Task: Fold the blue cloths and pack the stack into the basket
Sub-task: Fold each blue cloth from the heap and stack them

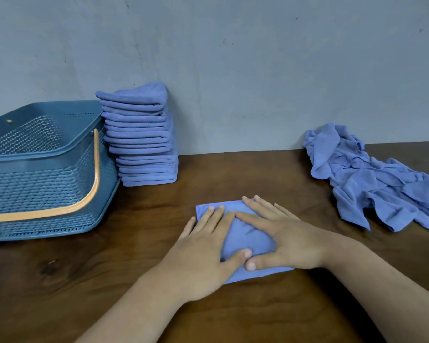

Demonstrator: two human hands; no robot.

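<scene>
Lower centre, I see a soft, matt blue cloth (248, 238) lying on a dark wood-grain table (258, 174) with a faint sheen. At left, the basket (47, 184) is smooth blue plastic, its walls pierced in a lattice — the handle (94, 184) is smooth orange plastic. The folded stack (141, 137) and the crumpled heap (372, 184) at right look to be the same matt fabric. Behind, the grey wall (258, 70) is matt and scuffed.

1. No text, label, brand, number or sign can be read on anything in view.
2. The blue perforated plastic basket (47, 174), at the left edge of the brown wooden table (84, 280), shows only a punched pattern (no lettering).
</scene>
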